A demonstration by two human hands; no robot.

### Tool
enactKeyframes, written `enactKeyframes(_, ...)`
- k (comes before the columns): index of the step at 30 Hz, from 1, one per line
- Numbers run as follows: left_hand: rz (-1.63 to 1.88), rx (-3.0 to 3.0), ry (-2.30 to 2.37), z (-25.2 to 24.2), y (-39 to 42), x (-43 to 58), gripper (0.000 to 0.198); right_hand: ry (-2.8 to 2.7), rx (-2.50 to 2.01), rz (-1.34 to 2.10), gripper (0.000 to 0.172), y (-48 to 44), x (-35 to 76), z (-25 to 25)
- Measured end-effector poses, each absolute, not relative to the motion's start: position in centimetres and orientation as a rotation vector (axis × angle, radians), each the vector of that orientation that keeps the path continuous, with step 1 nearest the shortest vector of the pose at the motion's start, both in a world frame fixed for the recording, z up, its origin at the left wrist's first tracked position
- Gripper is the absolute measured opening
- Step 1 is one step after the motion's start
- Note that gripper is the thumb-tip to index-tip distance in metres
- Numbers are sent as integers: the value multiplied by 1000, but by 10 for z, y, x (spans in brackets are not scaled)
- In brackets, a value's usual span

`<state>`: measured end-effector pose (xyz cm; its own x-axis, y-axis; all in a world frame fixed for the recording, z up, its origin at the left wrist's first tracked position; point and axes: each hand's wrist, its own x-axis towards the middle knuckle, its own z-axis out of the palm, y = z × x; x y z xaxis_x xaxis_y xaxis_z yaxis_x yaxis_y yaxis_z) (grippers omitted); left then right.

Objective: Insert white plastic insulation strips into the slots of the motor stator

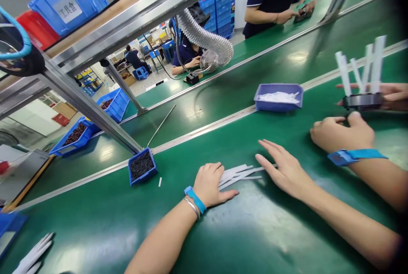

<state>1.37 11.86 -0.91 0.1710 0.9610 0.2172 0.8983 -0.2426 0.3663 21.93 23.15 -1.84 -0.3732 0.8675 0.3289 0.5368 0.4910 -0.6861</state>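
A loose bundle of white strips (237,176) lies on the green work surface between my hands. My left hand (208,184), with a blue wristband and a silver bangle, rests over the strips' left ends, its thumb spread away; the hand hides those ends. Past the right ends, my right hand (285,171) hovers with fingers stretched out and nothing visible in its grasp. One strip's tip reaches close to its thumb. At the right, a co-worker's hands (344,132) are at a dark part (363,101) with several white strips standing up from it.
A purple tray (279,104) holds white pieces. A blue bin (142,178) of small black parts sits beside a short white piece (160,181). White-gloved fingers (36,252) show at lower left. A metal frame post (92,99) stands left; other people work across the bench.
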Motion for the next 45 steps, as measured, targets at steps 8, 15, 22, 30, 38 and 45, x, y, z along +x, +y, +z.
enactKeyframes(8, 533, 2371, 1820, -7, 134, 29, 67, -1979, -1076, 1148, 65, 210, 199, -25)
enactKeyframes(15, 383, 2334, 1831, 16, 135, 24, 79, -2049, -1003, 1212, 60, 235, 216, -10)
enactKeyframes(22, 67, 2146, 1957, 35, 140, 30, 32, -2912, -703, 575, 52, 220, 200, 22)
enactKeyframes(30, 68, 2048, 2079, 31, 162, 31, 22, -2946, -794, 410, 34, 213, 155, 22)
enactKeyframes(38, 441, 1987, 2047, 24, 157, 31, 12, -2676, -742, 615, 25, 220, 163, 12)
enactKeyframes(45, 1205, 1555, 2050, 23, 147, 28, 12, -2179, -638, 1113, 69, 251, 181, 16)
